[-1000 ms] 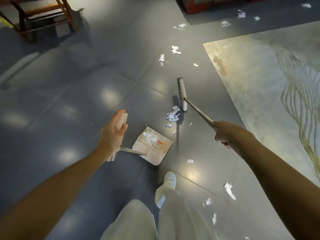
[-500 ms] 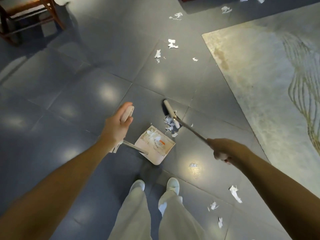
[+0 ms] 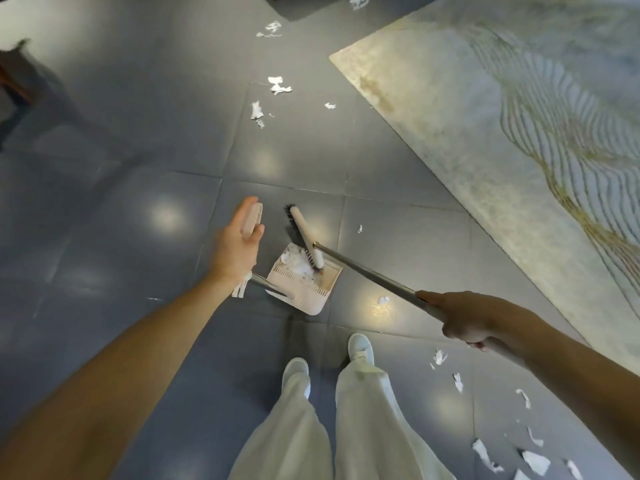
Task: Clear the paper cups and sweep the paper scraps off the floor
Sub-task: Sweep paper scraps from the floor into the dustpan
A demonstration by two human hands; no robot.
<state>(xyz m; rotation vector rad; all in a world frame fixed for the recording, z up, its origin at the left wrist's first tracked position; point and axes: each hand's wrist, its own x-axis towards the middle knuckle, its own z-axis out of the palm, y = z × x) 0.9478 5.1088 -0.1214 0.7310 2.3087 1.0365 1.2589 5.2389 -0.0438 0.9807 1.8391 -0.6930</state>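
Observation:
My left hand (image 3: pixel 239 245) grips the pale top of the dustpan's long handle. The beige dustpan (image 3: pixel 313 297) sits on the grey floor in front of my feet, with white paper scraps (image 3: pixel 298 266) inside it. My right hand (image 3: pixel 467 320) grips the metal broom handle (image 3: pixel 367 273). The broom head (image 3: pixel 304 237) lies across the dustpan's mouth, its bristles touching the scraps. More loose scraps lie farther out (image 3: pixel 278 85) and beside my right leg (image 3: pixel 535 460). One small scrap (image 3: pixel 382 300) lies just right of the dustpan. No paper cups are in sight.
A large pale rug (image 3: pixel 502 140) with gold wavy lines covers the floor on the right. A dark wooden furniture leg (image 3: pixel 14 84) shows at the left edge. My white shoes (image 3: pixel 360 346) and trousers stand just behind the dustpan.
The broom head swept toward me, pushing the scrap pile into the dustpan. My view has tilted down and my feet stepped forward. Both hands kept their hold.

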